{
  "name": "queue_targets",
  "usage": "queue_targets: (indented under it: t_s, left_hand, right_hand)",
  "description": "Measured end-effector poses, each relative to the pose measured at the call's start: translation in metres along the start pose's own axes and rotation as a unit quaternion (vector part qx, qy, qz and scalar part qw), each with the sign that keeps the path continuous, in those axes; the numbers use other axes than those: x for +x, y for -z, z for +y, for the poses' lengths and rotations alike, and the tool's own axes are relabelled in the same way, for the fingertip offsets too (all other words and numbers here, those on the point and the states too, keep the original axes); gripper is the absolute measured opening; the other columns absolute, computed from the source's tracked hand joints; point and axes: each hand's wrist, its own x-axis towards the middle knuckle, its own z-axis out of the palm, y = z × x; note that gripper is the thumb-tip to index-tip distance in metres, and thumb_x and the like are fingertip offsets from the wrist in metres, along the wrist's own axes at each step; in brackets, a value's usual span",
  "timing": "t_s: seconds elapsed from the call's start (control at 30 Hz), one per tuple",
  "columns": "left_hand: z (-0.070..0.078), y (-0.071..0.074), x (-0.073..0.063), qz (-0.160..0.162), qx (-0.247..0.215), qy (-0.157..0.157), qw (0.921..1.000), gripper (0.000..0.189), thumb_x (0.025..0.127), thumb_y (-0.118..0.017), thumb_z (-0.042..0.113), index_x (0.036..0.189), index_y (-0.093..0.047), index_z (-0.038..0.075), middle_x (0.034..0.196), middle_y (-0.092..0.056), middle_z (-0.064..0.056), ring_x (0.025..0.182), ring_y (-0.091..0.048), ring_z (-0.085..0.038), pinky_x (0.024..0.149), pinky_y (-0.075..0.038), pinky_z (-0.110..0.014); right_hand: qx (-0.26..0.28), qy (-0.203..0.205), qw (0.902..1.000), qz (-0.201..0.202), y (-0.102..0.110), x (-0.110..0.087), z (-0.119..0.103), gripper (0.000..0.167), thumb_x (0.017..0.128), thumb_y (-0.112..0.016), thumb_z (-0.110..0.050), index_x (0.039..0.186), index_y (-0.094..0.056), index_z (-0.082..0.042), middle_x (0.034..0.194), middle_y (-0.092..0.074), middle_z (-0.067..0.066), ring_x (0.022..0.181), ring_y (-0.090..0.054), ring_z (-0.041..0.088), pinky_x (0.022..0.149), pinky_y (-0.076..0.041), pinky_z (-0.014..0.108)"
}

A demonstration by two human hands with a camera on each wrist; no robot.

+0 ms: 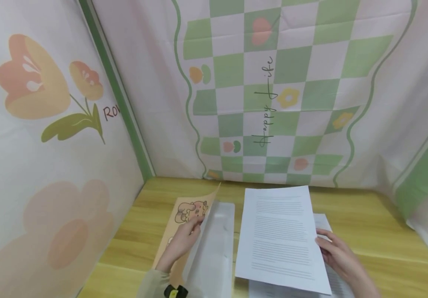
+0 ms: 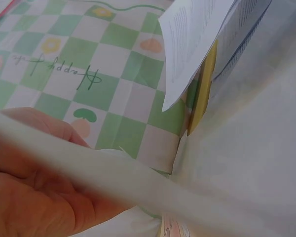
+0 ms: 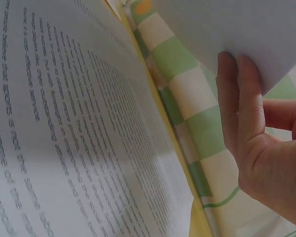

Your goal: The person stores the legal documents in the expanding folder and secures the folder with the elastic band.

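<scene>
Pinched at its right edge by the right hand (image 1: 334, 250), a printed sheet (image 1: 278, 236) is held up, slightly tilted, with its text facing the person. From the lower right the forearm is stretched forward, the fingers pointed left. In the right wrist view, two fingers (image 3: 250, 94) are seen against the blank underside of that sheet.

On the other side, the cover (image 1: 174, 225) of a folder is gripped near its free edge by the left hand (image 1: 185, 239), which is reached in from below; its fingertips are partly hidden. By this grip the cover is kept tilted up, its orange face, printed with cartoon animals, turned left. To its right, the pale inside (image 1: 217, 248) of the folder is exposed.

Below the raised sheet and apart from it, a second printed sheet (image 3: 79, 123) is laid on the wooden table (image 1: 120, 248), with the folder well to its left. Around the left wrist, a black band (image 1: 175, 291) is worn over a pale sleeve (image 1: 150, 285). Behind everything, a green-and-white checked curtain (image 1: 258, 95) is hung, lettered "Happy Life".
</scene>
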Motion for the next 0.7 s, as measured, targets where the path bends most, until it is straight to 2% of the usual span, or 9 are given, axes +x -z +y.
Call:
queue_targets:
  t_s: [0.27, 0.37, 0.7]
  left_hand:
    - [0.004, 0.001, -0.002, 0.000, 0.002, -0.002, 1.0000, 0.042, 0.103, -0.040, 0.010, 0.141, -0.047, -0.005, 0.143, -0.053, -0.025, 0.132, -0.053, -0.040, 0.106, -0.051, -0.050]
    - [0.004, 0.001, -0.001, 0.000, 0.002, -0.002, 1.0000, 0.042, 0.103, -0.040, 0.011, 0.141, -0.047, -0.005, 0.144, -0.053, -0.025, 0.132, -0.053, -0.040, 0.106, -0.051, -0.050]
    - [0.005, 0.001, -0.002, 0.001, 0.008, -0.010, 0.9999, 0.041, 0.102, -0.041, 0.009, 0.140, -0.049, -0.005, 0.140, -0.056, -0.025, 0.130, -0.055, -0.040, 0.104, -0.053, -0.050]
  right_hand:
    - [-0.044, -0.054, 0.9970, 0.033, -0.016, 0.006, -0.005, 0.026, 0.105, -0.045, -0.016, 0.106, -0.056, -0.040, 0.094, -0.071, -0.013, 0.085, -0.068, 0.003, 0.070, -0.059, 0.021]
    - [-0.048, -0.061, 0.9963, 0.037, -0.022, 0.008, -0.007, 0.022, 0.105, -0.045, -0.018, 0.108, -0.055, -0.037, 0.095, -0.071, -0.014, 0.086, -0.067, 0.003, 0.071, -0.060, 0.021]
    - [0.008, -0.018, 0.9984, -0.052, -0.031, 0.014, -0.004, 0.029, 0.106, -0.041, -0.012, 0.110, -0.058, -0.035, 0.100, -0.072, -0.013, 0.089, -0.067, 0.002, 0.073, -0.060, 0.020]
